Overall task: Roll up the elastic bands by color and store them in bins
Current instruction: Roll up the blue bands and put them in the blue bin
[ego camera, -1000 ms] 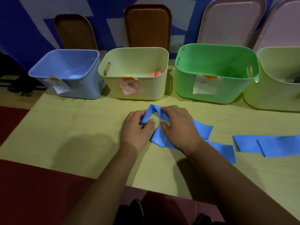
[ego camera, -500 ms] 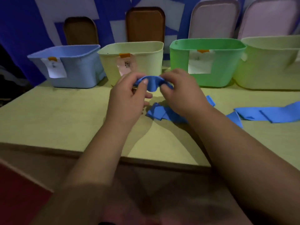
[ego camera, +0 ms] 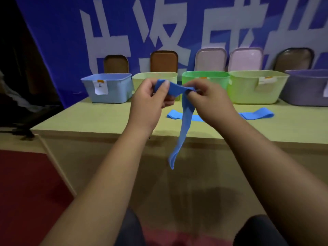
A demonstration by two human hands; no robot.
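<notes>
Reaching forward from the bottom edge, above knees in dark trousers (ego camera: 130, 228), two bare forearms meet over the near side of a pale yellow-green table (ego camera: 85, 119). The left hand (ego camera: 147, 102) has its thumb and fingers curled round one end of a long blue elastic band (ego camera: 184, 125). The right hand (ego camera: 211, 102) pinches the same band between thumb and fingertips just beside it, so a short stretch runs level between the two hands. From the right hand's pinch the rest of the band hangs straight down in front of the table edge, clear of the tabletop, and its lower end is slightly curled.

Past the hands, a second blue band (ego camera: 174, 115) lies flat on the table just behind the hanging tail. A third blue band (ego camera: 257, 115) lies flat to the right of the right wrist.

Along the far side of the table stands a row of plastic bins: a light blue bin (ego camera: 115, 93) with a white paper label, a pale yellow bin (ego camera: 154, 77), a bright green bin (ego camera: 205, 76), a lime-yellow bin (ego camera: 248, 91) and a purple bin (ego camera: 305, 89). Their contents cannot be seen from here.

Behind the bins, brown and pink lids (ego camera: 164, 61) lean upright against a blue banner (ego camera: 58, 41) with large white characters.
</notes>
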